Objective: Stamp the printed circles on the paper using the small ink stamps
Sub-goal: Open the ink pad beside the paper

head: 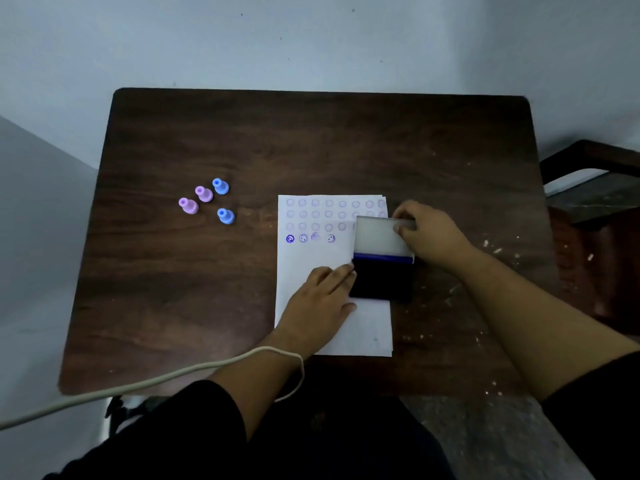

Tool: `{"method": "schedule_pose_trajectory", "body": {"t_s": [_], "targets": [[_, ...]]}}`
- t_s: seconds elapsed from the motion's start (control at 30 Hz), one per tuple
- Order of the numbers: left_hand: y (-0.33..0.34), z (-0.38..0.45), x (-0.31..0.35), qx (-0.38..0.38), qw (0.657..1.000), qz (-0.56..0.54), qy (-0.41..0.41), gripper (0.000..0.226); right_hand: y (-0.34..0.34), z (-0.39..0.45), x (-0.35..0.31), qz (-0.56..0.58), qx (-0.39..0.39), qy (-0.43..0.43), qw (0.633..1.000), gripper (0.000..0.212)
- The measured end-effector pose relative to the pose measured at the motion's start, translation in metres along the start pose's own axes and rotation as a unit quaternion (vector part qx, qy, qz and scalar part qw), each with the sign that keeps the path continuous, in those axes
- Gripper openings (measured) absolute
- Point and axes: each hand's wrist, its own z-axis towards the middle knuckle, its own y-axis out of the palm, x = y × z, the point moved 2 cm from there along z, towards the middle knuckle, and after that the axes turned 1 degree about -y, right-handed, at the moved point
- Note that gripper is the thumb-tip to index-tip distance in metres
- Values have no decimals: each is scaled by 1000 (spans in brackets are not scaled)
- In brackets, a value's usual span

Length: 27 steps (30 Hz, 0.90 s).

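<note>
The white sheet of paper (pixel 332 299) lies on the dark wooden counter (pixel 207 289), long axis running away from the person. On its near half the left hand (pixel 320 299) rests flat, fingers extended against the left side of the dark blue ink pad (pixel 381 278), gripping nothing. Beyond the pad, the right hand (pixel 427 233) pinches the far edge of its raised translucent lid (pixel 381 237). The lid covers some printed circles (pixel 329 214); 4 stamped marks (pixel 310 238) sit below them. The 4 small pink and blue plastic stamps (pixel 207 200) stand well left of the paper, nearer the left hand.
</note>
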Motion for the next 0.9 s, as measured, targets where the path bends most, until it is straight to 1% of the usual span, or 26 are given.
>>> {"method": "schedule_pose_trajectory", "body": {"t_s": [0.1, 0.2, 0.3, 0.37, 0.43, 0.47, 0.5, 0.6, 0.67, 0.7, 0.73, 0.8, 0.83, 0.9], "targets": [[4, -1, -5, 7, 1000, 0, 15, 58, 4, 0, 4, -19, 45, 8, 999, 14], [9, -5, -9, 11, 999, 9, 31, 57, 10, 1, 8, -37, 61, 32, 997, 17], [13, -4, -11, 48, 996, 30, 73, 55, 10, 5, 7, -64, 56, 49, 995, 19], [13, -4, -12, 59, 994, 33, 83, 54, 8, 7, -2, -94, 30, 65, 993, 20], [16, -6, -12, 54, 994, 36, 91, 51, 2, 8, -19, -158, 11, 79, 984, 28], [19, -8, -11, 54, 993, 37, 102, 48, -2, 10, -31, -198, 20, 68, 978, 30], [22, -9, -10, 58, 991, 38, 110, 46, -4, 15, -48, -221, 43, 39, 974, 30], [29, -10, -14, 55, 993, 19, 101, 47, 0, 30, -112, -194, 119, -100, 969, 22], [30, -11, -18, 41, 995, 22, 88, 51, 5, 35, -151, -202, 170, -192, 945, 10], [29, -10, -18, 37, 995, 27, 86, 53, 7, 38, -168, -181, 179, -230, 939, 7], [27, -10, -17, 36, 995, 31, 89, 53, 9, 41, -183, -139, 163, -259, 942, 7], [22, -10, -15, 44, 994, 41, 88, 52, 22, 48, -205, -49, 85, -315, 944, 13], [22, -10, -15, 51, 994, 48, 88, 51, 32, 54, -213, -34, 46, -338, 939, 16], [21, -9, -16, 67, 991, 63, 95, 48, 55, 63, -224, -49, 0, -376, 925, 24]]}}
